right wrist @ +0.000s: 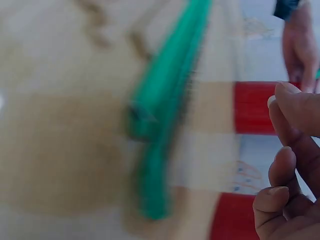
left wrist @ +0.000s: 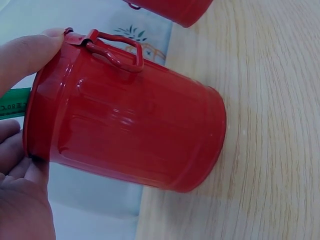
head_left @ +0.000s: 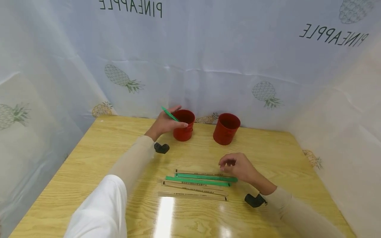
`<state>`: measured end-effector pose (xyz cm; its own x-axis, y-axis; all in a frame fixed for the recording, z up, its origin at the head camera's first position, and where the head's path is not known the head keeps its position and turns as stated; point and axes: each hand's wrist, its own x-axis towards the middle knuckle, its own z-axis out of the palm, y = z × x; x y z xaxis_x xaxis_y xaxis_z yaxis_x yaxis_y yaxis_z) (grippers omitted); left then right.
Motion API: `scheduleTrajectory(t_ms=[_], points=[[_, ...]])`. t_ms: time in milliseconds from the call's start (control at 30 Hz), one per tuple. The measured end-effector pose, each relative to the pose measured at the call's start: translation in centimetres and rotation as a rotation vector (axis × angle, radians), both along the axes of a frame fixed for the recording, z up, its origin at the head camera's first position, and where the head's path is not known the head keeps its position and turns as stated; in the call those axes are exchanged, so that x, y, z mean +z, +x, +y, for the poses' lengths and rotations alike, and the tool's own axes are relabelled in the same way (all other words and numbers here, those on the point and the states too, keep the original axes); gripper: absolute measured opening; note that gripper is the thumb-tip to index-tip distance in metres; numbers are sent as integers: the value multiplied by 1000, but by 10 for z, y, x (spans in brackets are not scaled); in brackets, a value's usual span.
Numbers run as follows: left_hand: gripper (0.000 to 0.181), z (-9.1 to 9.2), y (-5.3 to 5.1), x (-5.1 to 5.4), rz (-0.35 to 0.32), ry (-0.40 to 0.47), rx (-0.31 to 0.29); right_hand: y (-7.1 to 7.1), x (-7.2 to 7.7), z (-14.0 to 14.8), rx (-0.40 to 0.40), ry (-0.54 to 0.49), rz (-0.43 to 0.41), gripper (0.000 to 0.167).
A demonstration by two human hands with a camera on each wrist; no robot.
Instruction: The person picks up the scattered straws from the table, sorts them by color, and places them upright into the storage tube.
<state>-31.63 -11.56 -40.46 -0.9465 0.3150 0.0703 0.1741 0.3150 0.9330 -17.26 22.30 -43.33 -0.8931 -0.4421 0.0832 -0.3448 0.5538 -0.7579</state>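
Hovering over the pale wooden table (head_left: 74,185), your right hand (head_left: 241,169) holds nothing, fingers loosely curled, thumb and index tips narrowly spaced. Two long, flat green packets (head_left: 197,181) lie on the table just on your side of that grip, long axes running left to right; their right ends are nearest that hand. Your left hand (head_left: 165,125), well apart from them, grips the rim of the left red metal cup (head_left: 182,134), a slim green stick-like packet (head_left: 170,114) slanting from its mouth.
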Motion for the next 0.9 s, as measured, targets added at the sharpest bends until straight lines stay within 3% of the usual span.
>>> scheduleTrajectory(t_ms=[300, 633, 900], points=[[93, -2, -1, 2, -1, -32, 7, 17, -30, 5, -39, 29, -22, 9], [94, 1, -2, 1, -7, -30, -1, 22, -35, 3, -83, 55, -45, 13], [93, 0, 0, 2, -4, -27, 0, 21, -36, 0, -33, 141, 49, 13]])
